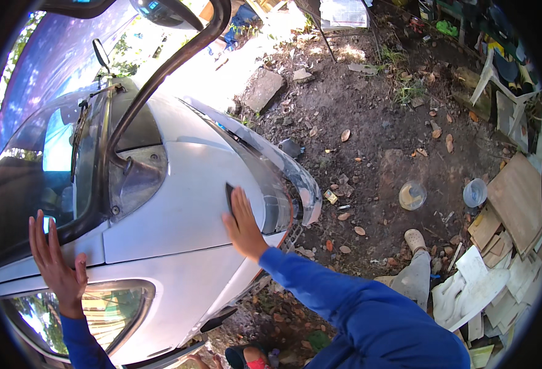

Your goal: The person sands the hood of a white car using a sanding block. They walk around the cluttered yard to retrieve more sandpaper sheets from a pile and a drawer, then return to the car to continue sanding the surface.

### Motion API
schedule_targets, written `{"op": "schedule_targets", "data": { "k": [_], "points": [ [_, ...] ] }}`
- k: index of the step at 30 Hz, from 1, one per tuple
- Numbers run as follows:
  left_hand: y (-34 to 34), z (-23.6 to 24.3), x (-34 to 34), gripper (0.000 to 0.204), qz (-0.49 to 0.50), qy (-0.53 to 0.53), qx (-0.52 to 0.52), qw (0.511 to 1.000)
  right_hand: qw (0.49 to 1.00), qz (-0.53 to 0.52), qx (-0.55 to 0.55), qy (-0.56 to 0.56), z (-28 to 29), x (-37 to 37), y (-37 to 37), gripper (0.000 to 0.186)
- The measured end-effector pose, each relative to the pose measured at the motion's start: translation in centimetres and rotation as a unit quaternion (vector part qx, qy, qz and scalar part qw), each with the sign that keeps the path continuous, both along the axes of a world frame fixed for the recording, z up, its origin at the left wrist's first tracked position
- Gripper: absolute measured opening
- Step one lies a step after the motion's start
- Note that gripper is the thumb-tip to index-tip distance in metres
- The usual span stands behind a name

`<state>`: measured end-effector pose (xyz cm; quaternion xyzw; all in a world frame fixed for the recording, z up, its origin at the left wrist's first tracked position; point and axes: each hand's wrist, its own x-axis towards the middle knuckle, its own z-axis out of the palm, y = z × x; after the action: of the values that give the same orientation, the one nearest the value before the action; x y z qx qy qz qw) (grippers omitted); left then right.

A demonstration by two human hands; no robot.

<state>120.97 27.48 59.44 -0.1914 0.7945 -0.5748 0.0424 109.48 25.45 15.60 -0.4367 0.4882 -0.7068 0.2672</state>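
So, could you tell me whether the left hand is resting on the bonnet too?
No, the left hand lies flat on the windscreen, not the bonnet.

A white plastic chair [498,74], stacked boards [517,197] and two round containers [412,195] sit on leaf-strewn dirt [369,111].

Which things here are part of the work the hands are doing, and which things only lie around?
In use:
- white car panel
- dark pad under the right hand
- left hand, flat on the car

Lying about:
- two clear plastic containers
- wooden boards
- white plastic chair
- stone slab
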Motion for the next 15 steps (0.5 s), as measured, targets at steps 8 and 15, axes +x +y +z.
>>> {"op": "schedule_targets", "data": {
  "k": [8, 15],
  "points": [
    [0.0, 0.3, 0.2, 0.07, 0.002, -0.002, -0.005, 1.0, 0.995, -0.091, -0.045, -0.024, -2.5, 3.8, 0.9, 0.075],
    [0.3, 0.1, 1.1, 0.068, 0.017, -0.001, -0.006, 1.0, 0.999, -0.053, -0.009, 0.002, 4.9, 5.1, 3.8, 0.069]
  ]
}}
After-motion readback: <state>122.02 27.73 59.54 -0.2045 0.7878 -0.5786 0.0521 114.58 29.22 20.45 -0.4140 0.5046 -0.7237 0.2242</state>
